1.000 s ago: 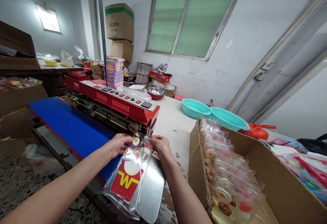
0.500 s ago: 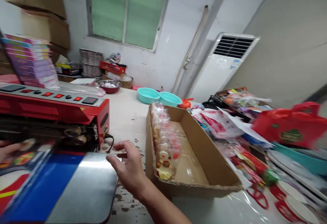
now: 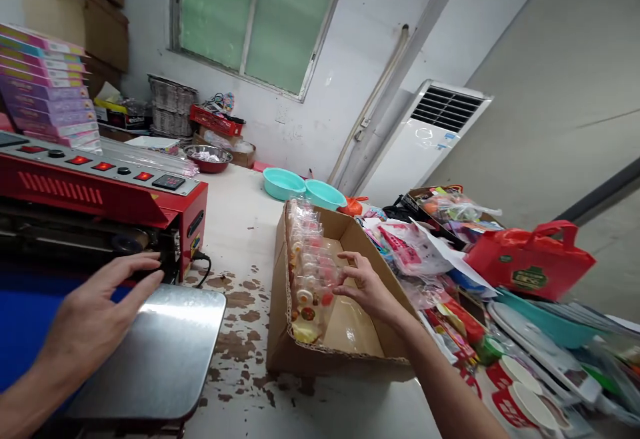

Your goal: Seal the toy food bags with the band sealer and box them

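Observation:
My right hand reaches into an open cardboard box, its fingers apart and close beside a row of clear plastic packs. Small coloured pieces, some ring-shaped, show through the plastic. Whether my fingertips touch the packs I cannot tell. Over the metal plate of a red sealing machine, my left hand hovers with thumb and fingers apart and nothing between them. A blue surface lies left of the plate, partly behind that hand.
Two turquoise basins stand behind the box. To its right are a red bag, paper cups and piled packaging. Stacked purple and pink boxes rise behind the machine. A black cable leaves its side.
My right hand has moved from beside the plate into the box. My left hand has come right over the plate, and the colourful pack near it is out of view.

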Demonstrator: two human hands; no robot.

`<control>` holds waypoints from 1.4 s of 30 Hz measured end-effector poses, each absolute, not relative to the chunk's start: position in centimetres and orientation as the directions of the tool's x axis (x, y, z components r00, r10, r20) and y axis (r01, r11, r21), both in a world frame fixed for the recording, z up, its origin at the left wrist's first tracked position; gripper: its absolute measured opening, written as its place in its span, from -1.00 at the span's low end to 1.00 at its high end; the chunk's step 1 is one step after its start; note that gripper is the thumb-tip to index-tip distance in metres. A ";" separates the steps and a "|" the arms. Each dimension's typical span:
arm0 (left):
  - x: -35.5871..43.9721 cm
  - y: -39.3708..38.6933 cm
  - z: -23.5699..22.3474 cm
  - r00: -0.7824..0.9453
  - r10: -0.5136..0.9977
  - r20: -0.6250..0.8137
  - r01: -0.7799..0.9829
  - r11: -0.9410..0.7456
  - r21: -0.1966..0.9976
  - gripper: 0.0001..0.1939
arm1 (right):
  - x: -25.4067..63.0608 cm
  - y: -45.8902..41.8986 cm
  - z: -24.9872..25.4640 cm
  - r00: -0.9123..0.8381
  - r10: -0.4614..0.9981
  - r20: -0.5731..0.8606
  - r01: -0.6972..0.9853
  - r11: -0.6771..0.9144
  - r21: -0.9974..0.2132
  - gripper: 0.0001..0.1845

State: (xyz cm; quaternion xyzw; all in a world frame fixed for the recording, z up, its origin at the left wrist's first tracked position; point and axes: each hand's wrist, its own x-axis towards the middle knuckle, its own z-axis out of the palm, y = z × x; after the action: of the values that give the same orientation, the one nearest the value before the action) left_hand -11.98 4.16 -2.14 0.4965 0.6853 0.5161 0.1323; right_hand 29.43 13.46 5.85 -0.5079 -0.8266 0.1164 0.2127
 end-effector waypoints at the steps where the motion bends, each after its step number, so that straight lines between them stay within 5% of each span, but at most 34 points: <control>1: -11.2 4.2 -1.9 -0.444 0.843 0.304 0.529 -0.027 0.848 -0.78 | 29.0 13.1 6.3 -0.386 0.885 0.259 0.742 0.465 -0.482 -0.79; 5: -9.2 4.1 -0.9 -0.396 0.888 0.232 0.452 -0.032 0.891 -0.75 | 27.4 12.0 10.2 -0.264 0.900 0.347 0.491 0.435 -0.755 -0.71; 14: -5.0 4.8 2.9 -0.143 0.964 0.223 0.109 -0.208 0.972 -0.47 | 22.4 10.4 19.0 0.046 0.756 0.653 0.260 0.622 -0.739 -0.75; 18: -4.5 4.4 4.1 0.058 0.982 0.179 -0.200 -0.165 0.966 -0.25 | 18.5 10.1 16.1 -0.093 0.864 0.494 0.084 0.501 -0.861 -0.77; 22: -5.5 3.5 3.0 0.159 0.987 0.032 -0.356 0.027 0.934 -0.36 | 14.6 10.4 9.7 -0.206 0.943 0.260 -0.007 0.264 -0.965 -0.77; 27: -8.2 2.6 0.5 -0.063 0.995 -0.074 -0.213 0.059 0.975 -0.58 | 10.3 10.0 4.1 -0.376 0.926 0.020 -0.006 0.020 -1.000 -0.69; 31: -9.8 1.7 -0.5 -0.081 0.987 -0.140 -0.165 0.125 0.978 -0.56 | 7.9 9.8 2.2 -0.512 0.849 -0.126 0.023 -0.134 -0.991 -0.63; 34: -10.2 1.4 -1.0 -0.204 0.978 0.035 0.094 -0.016 0.995 -0.45 | 7.0 9.9 1.6 -0.493 0.850 -0.184 0.031 -0.194 -0.980 -0.61; 37: -10.3 1.3 -1.2 -0.195 0.953 0.231 0.379 -0.144 0.914 -0.68 | 6.6 9.8 1.3 -0.484 0.859 -0.169 0.021 -0.181 -0.983 -0.63; 42: -9.7 1.3 -1.0 -0.171 0.927 0.335 0.577 -0.181 0.796 -0.91 | 6.4 9.6 1.3 -0.503 0.852 -0.144 0.025 -0.152 -0.988 -0.65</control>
State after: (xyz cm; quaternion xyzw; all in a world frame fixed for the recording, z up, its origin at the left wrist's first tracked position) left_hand -9.69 1.26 -0.98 0.6152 0.6111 0.4605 0.1897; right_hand 6.44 9.62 1.29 -0.3854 -0.5694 0.6537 0.3162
